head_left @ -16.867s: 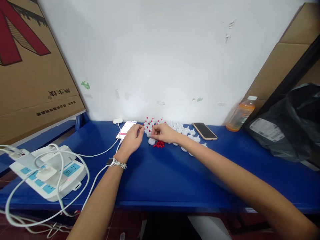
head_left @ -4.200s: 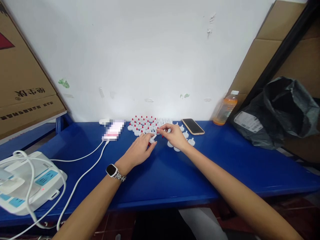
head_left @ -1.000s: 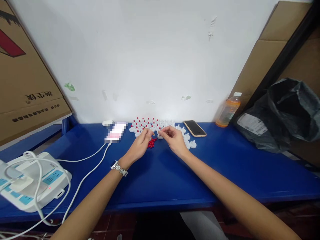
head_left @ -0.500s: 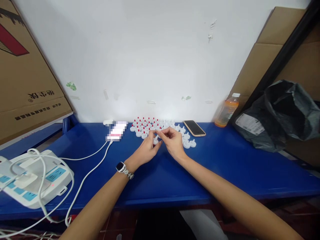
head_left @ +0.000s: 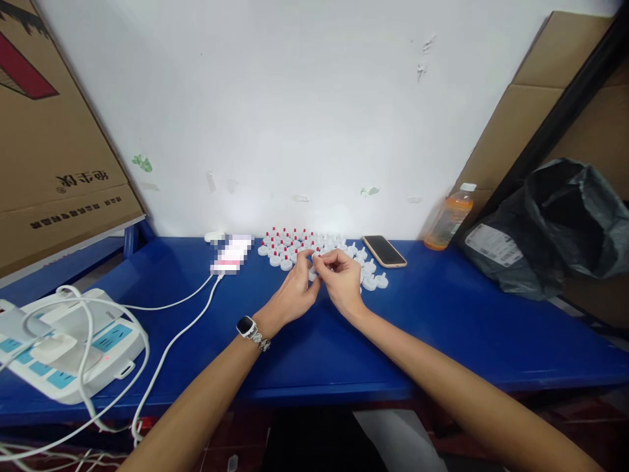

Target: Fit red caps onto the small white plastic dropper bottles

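Note:
My left hand [head_left: 296, 292] is closed around a white plastic nozzle cap [head_left: 312, 274], holding its round base between thumb and fingers. My right hand [head_left: 343, 278] pinches at the top of this nozzle cap, its thumb and forefinger covering the tip. Whether a small red tip cap sits between those fingers, I cannot make out. Just beyond my hands, several white nozzle caps with red tips [head_left: 285, 263] stand upright in rows on the left. On the right stand several plain white nozzle caps [head_left: 369, 283] without red tips, partly hidden behind my right hand.
On the blue table [head_left: 393, 341] a dark phone [head_left: 384, 251] lies right of the caps. A blurred-out phone [head_left: 232, 254] on a white cable lies left. A power strip [head_left: 73, 354] fills the left end. An orange drink bottle [head_left: 449, 217] and black plastic bag [head_left: 521, 229] stand right.
My right fingers have come down over the nozzle tip, which showed more plainly before. Both hands stay together in front of the caps, and the whole view has shifted slightly.

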Demonstrator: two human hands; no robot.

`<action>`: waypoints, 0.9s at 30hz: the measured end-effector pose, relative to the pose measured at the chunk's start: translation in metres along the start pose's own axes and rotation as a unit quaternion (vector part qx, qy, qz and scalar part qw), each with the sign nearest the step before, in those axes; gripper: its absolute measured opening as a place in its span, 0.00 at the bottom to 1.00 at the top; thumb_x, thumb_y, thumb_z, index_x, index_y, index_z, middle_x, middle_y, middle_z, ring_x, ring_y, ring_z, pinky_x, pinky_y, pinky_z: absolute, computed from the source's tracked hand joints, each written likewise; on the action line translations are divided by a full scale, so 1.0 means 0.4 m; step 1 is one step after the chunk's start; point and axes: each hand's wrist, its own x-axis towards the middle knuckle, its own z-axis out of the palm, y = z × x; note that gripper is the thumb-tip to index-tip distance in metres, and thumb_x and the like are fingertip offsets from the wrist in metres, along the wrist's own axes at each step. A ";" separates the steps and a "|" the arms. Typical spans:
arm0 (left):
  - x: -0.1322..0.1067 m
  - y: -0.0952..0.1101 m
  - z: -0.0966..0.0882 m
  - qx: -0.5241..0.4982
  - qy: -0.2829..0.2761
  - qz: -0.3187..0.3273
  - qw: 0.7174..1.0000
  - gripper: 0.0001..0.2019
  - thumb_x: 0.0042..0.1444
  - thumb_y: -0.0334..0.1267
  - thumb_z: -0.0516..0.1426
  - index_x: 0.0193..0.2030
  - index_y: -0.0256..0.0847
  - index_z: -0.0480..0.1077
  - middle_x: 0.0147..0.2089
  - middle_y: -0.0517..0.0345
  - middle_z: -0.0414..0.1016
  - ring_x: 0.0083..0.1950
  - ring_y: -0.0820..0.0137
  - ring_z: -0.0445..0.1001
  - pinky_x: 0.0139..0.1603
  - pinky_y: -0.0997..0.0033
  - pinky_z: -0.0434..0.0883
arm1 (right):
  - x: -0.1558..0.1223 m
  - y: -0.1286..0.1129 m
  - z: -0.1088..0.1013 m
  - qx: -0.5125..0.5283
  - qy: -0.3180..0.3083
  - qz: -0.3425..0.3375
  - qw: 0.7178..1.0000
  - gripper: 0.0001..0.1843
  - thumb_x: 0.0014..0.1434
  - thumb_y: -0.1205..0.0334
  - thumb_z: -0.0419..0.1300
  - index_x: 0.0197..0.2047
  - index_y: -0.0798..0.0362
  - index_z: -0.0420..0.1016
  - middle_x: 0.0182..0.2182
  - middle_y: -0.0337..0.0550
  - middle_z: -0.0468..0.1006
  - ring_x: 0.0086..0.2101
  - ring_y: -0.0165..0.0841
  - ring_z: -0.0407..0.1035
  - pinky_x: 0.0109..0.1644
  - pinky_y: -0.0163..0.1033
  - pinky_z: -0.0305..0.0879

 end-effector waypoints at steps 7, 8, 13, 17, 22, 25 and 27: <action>-0.002 0.003 0.003 -0.003 0.000 -0.006 1.000 0.23 0.65 0.35 0.50 0.64 0.39 0.49 0.51 0.45 0.71 0.51 0.62 0.75 0.53 0.59 0.71 | -0.009 -0.003 0.009 -0.009 0.000 0.006 1.000 0.15 0.52 0.56 0.66 0.23 0.50 0.64 0.23 0.35 0.68 0.26 0.29 0.61 0.33 0.37 0.61; -0.002 0.006 0.005 -0.008 0.000 -0.011 1.000 0.22 0.65 0.36 0.50 0.64 0.40 0.49 0.51 0.45 0.72 0.50 0.63 0.75 0.50 0.61 0.72 | -0.010 -0.003 0.009 -0.011 -0.001 0.013 1.000 0.16 0.52 0.55 0.66 0.23 0.50 0.64 0.23 0.35 0.68 0.26 0.29 0.61 0.33 0.37 0.61; 0.006 -0.004 0.005 0.004 0.000 -0.021 1.000 0.21 0.66 0.43 0.51 0.62 0.41 0.51 0.54 0.47 0.70 0.47 0.65 0.75 0.48 0.62 0.72 | 0.015 0.005 -0.026 -0.034 -0.051 0.035 0.997 0.15 0.53 0.50 0.65 0.26 0.51 0.69 0.24 0.37 0.72 0.26 0.30 0.63 0.32 0.37 0.61; 0.013 -0.047 -0.023 0.100 0.030 -0.030 0.994 0.31 0.60 0.51 0.59 0.65 0.41 0.54 0.54 0.48 0.69 0.56 0.60 0.70 0.58 0.55 0.68 | 0.061 0.014 -0.092 -0.188 -0.090 0.009 0.978 0.11 0.55 0.54 0.64 0.28 0.51 0.72 0.23 0.36 0.72 0.25 0.30 0.64 0.32 0.37 0.59; 0.011 -0.065 -0.053 0.128 0.045 -0.031 0.990 0.19 0.65 0.48 0.54 0.58 0.43 0.63 0.53 0.50 0.71 0.54 0.62 0.71 0.54 0.57 0.70 | 0.094 0.025 -0.120 -0.407 -0.192 -0.039 0.892 0.01 0.56 0.64 0.63 0.32 0.51 0.76 0.31 0.40 0.79 0.37 0.36 0.70 0.45 0.41 0.59; 0.011 -0.054 -0.052 0.137 0.038 -0.016 0.990 0.16 0.65 0.47 0.53 0.55 0.43 0.65 0.53 0.50 0.71 0.56 0.61 0.70 0.55 0.57 0.70 | 0.099 0.020 -0.112 -0.465 -0.226 -0.064 0.854 0.03 0.59 0.62 0.62 0.36 0.50 0.77 0.34 0.41 0.81 0.42 0.39 0.69 0.52 0.46 0.54; 0.011 -0.045 -0.048 0.140 0.029 -0.010 0.990 0.14 0.66 0.47 0.52 0.54 0.43 0.66 0.52 0.51 0.71 0.56 0.61 0.70 0.56 0.57 0.69 | 0.098 0.006 -0.116 -0.477 -0.224 -0.074 0.847 0.07 0.61 0.57 0.61 0.39 0.50 0.77 0.36 0.42 0.81 0.43 0.40 0.69 0.52 0.46 0.52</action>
